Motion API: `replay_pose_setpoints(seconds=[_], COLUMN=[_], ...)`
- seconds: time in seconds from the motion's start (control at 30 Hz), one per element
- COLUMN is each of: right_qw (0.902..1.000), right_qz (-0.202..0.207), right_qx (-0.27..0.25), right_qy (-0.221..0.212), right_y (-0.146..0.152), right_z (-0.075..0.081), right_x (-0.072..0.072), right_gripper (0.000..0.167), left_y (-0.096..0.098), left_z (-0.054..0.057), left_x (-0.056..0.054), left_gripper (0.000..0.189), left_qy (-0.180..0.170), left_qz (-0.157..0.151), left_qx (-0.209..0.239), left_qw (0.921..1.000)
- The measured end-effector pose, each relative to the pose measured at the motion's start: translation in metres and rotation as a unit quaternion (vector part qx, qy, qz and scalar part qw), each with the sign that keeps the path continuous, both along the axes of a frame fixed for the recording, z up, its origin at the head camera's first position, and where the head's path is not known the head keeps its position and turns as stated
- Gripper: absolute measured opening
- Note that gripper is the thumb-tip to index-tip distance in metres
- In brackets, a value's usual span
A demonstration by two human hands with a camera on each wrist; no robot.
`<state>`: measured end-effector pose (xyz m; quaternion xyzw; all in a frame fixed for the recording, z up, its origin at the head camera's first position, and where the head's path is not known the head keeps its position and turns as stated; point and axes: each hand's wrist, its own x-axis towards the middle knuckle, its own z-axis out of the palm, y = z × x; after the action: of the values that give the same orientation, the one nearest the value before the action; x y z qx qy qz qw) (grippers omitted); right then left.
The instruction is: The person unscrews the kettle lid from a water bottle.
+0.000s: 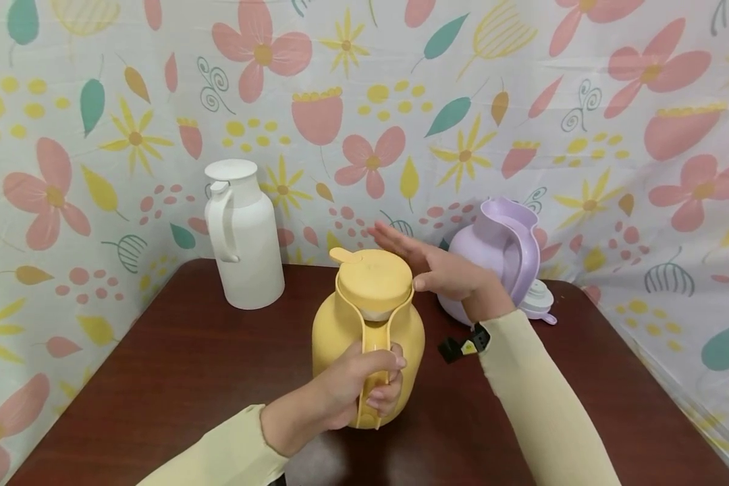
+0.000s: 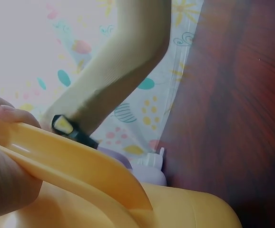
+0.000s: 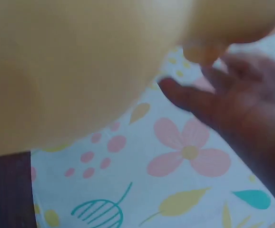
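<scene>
- Jug [image 1: 328, 337], yellow and round-bellied, is at the middle of the table in the head view, about upright; its handle [image 1: 375, 337] faces the person; whether its base sits fully on the tabletop cannot be told.
- Yellow lid [image 1: 376, 278] sits in the jug's mouth; a small tab [image 1: 344, 255] sticks out at its back left; a white band shows beneath its front edge.
- Left hand [image 1: 355, 378] grips the handle, fingers curled round it and thumb laid across; the hold looks closed and firm.
- Right hand [image 1: 443, 271] is beside the lid, at its right and rear, with fingers stretched out and holding nothing; its thumb is near the lid's rim; whether anything touches, I cannot tell, as the right wrist view is blurred.
- Black strap [image 1: 451, 349] circles the right wrist; pale yellow sleeves [image 1: 541, 398] cover both forearms.
- Purple jug [image 1: 466, 246] stands behind and to the right, partly hidden by the right hand; a white stopper [image 1: 539, 297] with a purple tab lies just beside it.
- White jug [image 1: 255, 253] stands upright at the back left, well apart from the purple one.
- Dark reddish table [image 1: 219, 371] bears them all; flower-printed curtain [image 1: 364, 101] hangs behind.
</scene>
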<state>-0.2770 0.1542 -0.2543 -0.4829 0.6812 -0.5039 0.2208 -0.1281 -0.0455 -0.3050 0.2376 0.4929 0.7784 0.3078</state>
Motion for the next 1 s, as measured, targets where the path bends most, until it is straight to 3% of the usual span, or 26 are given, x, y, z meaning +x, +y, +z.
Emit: replay_pose_setpoints(seconds=[0.07, 0.17, 0.23, 0.33, 0.47, 0.57, 0.83, 1.0], right_qw=[0.9964, 0.9759, 0.9616, 0.9441, 0.9291, 0.9252, 0.9272, 0.9421], right_qz=[-0.081, -0.209, -0.264, -0.314, -0.349, -0.36, -0.363, -0.329], right_qx=[-0.025, -0.045, -0.051, -0.035, -0.004, 0.012, 0.031, 0.032], right_qy=[0.005, 0.042, 0.053, 0.095, 0.122, 0.119, 0.085, 0.057], right_y=[0.002, 0.001, -0.001, -0.004, -0.008, -0.014, -0.022, -0.024], right_z=[-0.003, -0.008, -0.011, -0.015, -0.019, -0.019, -0.013, -0.007], right_x=[0.016, 0.045, 0.064, 0.084, 0.095, 0.095, 0.086, 0.077], right_gripper=[0.116, 0.099, 0.086, 0.077, 0.084, 0.09, 0.092, 0.096], left_y=[0.001, 0.003, 0.003, 0.003, 0.003, 0.002, 0.0, 0.0], left_z=[-0.001, -0.001, -0.001, 0.0, 0.0, 0.0, -0.001, 0.002], left_x=[0.0, 0.0, 0.0, 0.0, 0.0, -0.001, -0.003, -0.002], left_gripper=[0.026, 0.026, 0.027, 0.027, 0.028, 0.028, 0.026, 0.026], left_qy=[-0.002, -0.003, -0.005, -0.008, -0.004, 0.003, 0.013, 0.007], left_qz=[0.001, 0.001, 0.001, -0.001, -0.004, -0.008, -0.015, -0.017], left_qx=[0.0, 0.001, 0.003, 0.004, 0.005, 0.003, -0.008, -0.014], left_qw=[1.0, 1.0, 1.0, 1.0, 1.0, 1.0, 0.9998, 0.9997])
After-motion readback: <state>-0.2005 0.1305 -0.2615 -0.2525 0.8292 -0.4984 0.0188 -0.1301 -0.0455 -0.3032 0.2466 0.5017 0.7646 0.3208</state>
